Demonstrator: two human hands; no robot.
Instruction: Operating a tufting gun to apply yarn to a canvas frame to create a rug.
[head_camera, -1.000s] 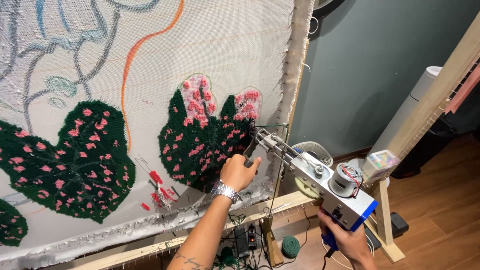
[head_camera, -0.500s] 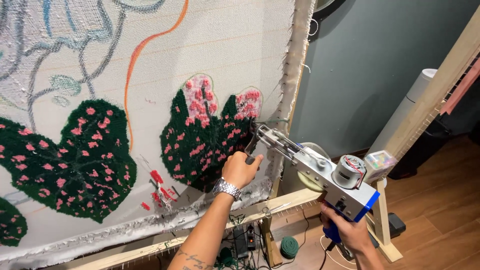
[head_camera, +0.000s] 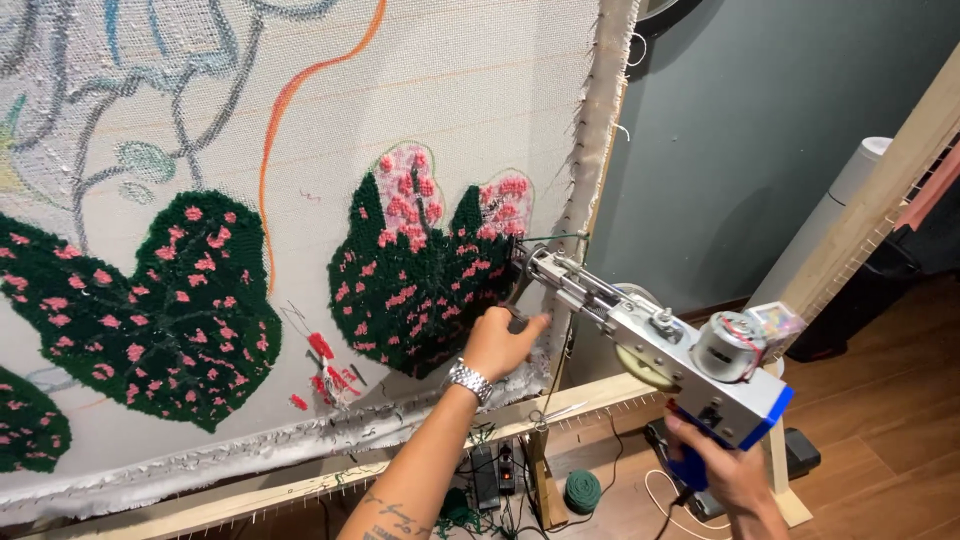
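Your right hand (head_camera: 722, 472) grips the tufting gun's (head_camera: 655, 345) blue handle, your left hand (head_camera: 503, 342) closes on its front grip, needle at the cloth's (head_camera: 440, 90) right edge: tilt it and the backing may tear.

Dark-green tufted leaves (head_camera: 420, 290), pink-speckled; tufting gun (head_camera: 690, 365) silver, seemingly blue-handled

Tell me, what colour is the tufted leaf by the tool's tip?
Dark green leaf with pink spots, seen in the head view.
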